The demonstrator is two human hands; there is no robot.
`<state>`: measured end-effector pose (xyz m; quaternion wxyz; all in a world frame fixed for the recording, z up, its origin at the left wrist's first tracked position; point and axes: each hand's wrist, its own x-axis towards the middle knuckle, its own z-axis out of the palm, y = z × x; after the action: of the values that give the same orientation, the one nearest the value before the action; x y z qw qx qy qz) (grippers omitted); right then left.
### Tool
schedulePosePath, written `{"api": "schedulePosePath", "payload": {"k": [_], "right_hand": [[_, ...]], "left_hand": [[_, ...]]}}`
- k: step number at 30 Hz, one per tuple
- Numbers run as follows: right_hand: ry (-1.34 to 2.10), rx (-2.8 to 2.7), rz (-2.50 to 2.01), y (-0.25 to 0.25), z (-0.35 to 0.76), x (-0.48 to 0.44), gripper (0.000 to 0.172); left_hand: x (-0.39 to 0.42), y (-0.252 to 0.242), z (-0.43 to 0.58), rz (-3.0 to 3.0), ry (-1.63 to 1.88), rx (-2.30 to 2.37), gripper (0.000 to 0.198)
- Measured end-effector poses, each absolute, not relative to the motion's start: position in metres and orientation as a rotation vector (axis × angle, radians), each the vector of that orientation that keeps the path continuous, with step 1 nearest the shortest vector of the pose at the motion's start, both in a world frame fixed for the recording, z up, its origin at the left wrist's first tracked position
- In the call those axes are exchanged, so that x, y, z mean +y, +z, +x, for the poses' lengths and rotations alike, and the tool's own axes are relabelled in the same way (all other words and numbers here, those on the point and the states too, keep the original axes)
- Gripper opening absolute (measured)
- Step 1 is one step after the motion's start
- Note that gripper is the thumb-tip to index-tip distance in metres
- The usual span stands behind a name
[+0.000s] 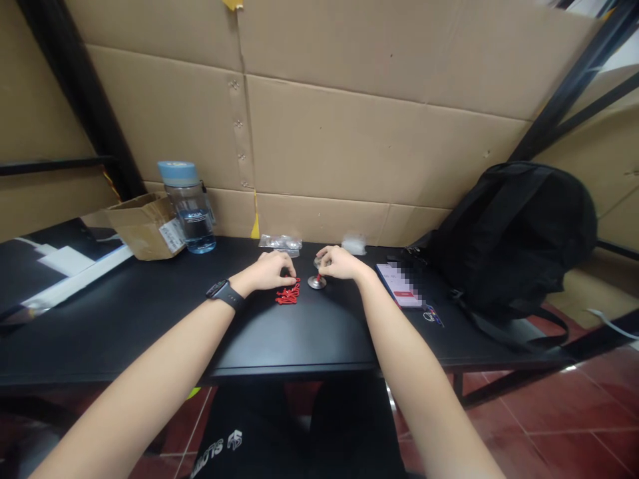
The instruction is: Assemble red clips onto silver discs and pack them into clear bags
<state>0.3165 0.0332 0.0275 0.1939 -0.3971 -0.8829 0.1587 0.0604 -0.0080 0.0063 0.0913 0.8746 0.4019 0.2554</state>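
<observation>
My left hand (272,271) is curled at the top of a small pile of red cords (288,293) on the black table. Its thumb and fingers close on one cord at the upper edge, partly hidden by the hand. Just to the right lies a small round silver metal disc (317,283), dome-like, with a short red cord rising from its middle. My right hand (342,263) pinches that cord between thumb and fingers above the disc. Behind those fingers a small shiny object (318,262) is partly covered, and I cannot tell its kind.
Clear plastic packets (280,243) and a whitish plastic bag (354,245) lie along the cardboard wall. A water bottle (186,206) and a small cardboard box (144,229) stand left. To the right are a phone (394,285), a key ring (429,317) and a black backpack (519,239).
</observation>
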Motion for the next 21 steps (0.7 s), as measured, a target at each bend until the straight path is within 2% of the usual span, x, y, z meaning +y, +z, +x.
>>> {"api": "schedulePosePath", "payload": {"k": [4, 7, 12, 21], "right_hand": [[0.498, -2.437, -1.098, 0.024, 0.328, 0.043, 0.017], [0.389, -2.325, -1.161, 0.013, 0.333, 0.054, 0.008], [0.365, -2.31, -1.206, -0.01, 0.33, 0.064, 0.031], [0.361, -2.309, -1.22, -0.016, 0.326, 0.067, 0.024]], "left_hand": [[-0.004, -0.002, 0.064, 2.651, 0.707, 1.229, 0.007], [-0.004, -0.003, 0.066, 2.649, 0.742, 1.223, 0.01], [-0.008, 0.003, 0.068, 2.67, 0.761, 1.239, 0.016], [-0.017, 0.014, 0.071, 2.605, 0.766, 1.357, 0.016]]}}
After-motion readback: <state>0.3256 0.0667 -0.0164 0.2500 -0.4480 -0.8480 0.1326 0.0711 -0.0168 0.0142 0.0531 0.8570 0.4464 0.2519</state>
